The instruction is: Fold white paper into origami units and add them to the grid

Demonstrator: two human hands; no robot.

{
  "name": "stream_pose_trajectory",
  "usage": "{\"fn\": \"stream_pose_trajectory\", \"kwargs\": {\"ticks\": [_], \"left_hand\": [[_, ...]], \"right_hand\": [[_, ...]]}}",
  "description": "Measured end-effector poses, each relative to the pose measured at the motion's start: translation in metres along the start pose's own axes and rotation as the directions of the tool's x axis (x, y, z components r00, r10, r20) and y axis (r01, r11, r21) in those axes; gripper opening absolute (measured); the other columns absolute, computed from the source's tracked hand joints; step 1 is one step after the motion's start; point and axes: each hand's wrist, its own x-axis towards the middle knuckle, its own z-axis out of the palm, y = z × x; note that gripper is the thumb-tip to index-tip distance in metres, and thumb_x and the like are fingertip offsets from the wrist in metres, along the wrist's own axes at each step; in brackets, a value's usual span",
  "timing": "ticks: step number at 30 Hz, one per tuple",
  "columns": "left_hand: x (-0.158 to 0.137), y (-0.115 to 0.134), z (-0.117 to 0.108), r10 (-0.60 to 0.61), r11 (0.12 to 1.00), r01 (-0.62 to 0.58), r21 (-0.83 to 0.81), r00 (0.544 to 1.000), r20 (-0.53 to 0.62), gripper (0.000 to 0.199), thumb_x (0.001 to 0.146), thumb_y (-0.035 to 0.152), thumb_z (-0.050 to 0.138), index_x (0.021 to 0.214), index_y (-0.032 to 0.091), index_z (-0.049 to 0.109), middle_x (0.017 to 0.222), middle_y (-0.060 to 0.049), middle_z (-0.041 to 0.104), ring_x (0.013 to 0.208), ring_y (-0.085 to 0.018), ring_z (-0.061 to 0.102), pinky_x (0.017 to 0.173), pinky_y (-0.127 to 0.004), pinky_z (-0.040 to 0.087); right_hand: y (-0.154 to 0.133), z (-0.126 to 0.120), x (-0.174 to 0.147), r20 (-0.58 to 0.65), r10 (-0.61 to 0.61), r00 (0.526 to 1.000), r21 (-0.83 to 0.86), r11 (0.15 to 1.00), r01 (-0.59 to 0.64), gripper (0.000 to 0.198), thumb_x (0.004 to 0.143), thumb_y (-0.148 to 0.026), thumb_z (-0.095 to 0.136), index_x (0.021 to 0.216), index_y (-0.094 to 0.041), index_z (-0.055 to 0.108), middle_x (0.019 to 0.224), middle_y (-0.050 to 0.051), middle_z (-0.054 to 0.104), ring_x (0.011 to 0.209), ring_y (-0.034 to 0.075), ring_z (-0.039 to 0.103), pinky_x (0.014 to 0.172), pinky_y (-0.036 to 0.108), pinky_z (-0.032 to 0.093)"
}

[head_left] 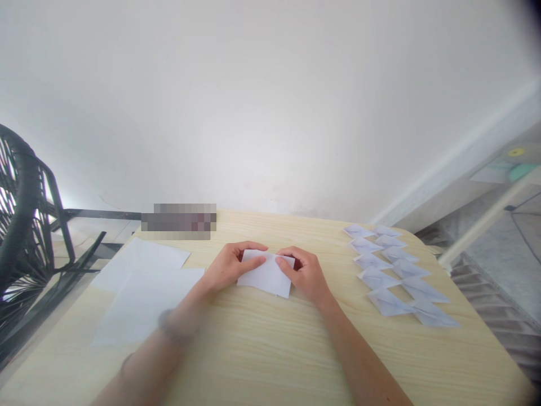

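Observation:
A small white folded sheet of paper [264,277] is held between my two hands, just over the middle of the table. My left hand [230,264] grips its upper left part, thumb on the near face and fingers behind. On the upper right part, my right hand [305,270] has the same kind of pinch, with the thumb in front. Both thumbs point inward along the top edge, a short gap apart. The fingers behind the paper are partly hidden. Dark bands circle my left wrist.
Folded white paper pieces [380,277] lie in two columns along the table's right side. Flat white sheets [147,304] overlap at the left. A blurred-out object [180,221] sits at the back left edge. A dark woven chair [25,225] stands left of the wooden table [262,355].

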Motion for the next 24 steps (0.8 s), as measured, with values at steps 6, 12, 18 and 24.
{"fn": "stream_pose_trajectory", "kwargs": {"ticks": [6,12,18,24], "left_hand": [[0.0001,0.0018,0.0026,0.038,0.999,-0.038,0.031,0.999,-0.009,0.029,0.072,0.041,0.056,0.083,0.015,0.065,0.083,-0.005,0.065,0.072,-0.018,0.058,0.058,-0.024,0.044],[0.0010,0.0007,0.0068,0.066,0.997,-0.064,0.045,0.997,-0.051,0.024,0.073,0.038,0.056,0.079,0.016,0.063,0.081,-0.003,0.064,0.071,-0.016,0.057,0.057,-0.021,0.042],[0.0001,-0.0008,0.0080,0.098,0.995,-0.097,0.025,0.995,-0.034,0.021,0.074,0.035,0.056,0.076,0.015,0.061,0.079,-0.003,0.062,0.076,-0.016,0.056,0.063,-0.022,0.043],[0.0023,-0.0061,0.0072,0.057,0.998,-0.058,-0.027,0.997,-0.045,0.022,0.073,0.035,0.058,0.074,0.014,0.059,0.073,-0.002,0.060,0.065,-0.012,0.054,0.058,-0.020,0.041]], "right_hand": [[-0.0030,-0.0005,-0.0005,-0.014,-0.052,0.999,-0.018,0.998,0.052,0.017,0.077,-0.033,0.053,0.080,-0.019,0.062,0.073,0.001,0.061,0.054,0.010,0.047,0.048,0.021,0.036],[-0.0054,0.0016,-0.0013,0.009,-0.129,0.992,0.003,0.992,0.129,0.017,0.079,-0.033,0.053,0.080,-0.020,0.063,0.077,0.003,0.062,0.065,0.013,0.054,0.051,0.022,0.037],[-0.0053,0.0013,-0.0011,0.007,-0.134,0.991,0.002,0.991,0.134,0.018,0.081,-0.032,0.050,0.077,-0.019,0.062,0.074,0.003,0.061,0.063,0.012,0.052,0.051,0.023,0.036],[-0.0035,-0.0017,0.0002,-0.031,-0.110,0.993,-0.010,0.994,0.110,0.019,0.083,-0.032,0.047,0.077,-0.019,0.059,0.076,0.003,0.060,0.070,0.013,0.053,0.058,0.023,0.039]]}}
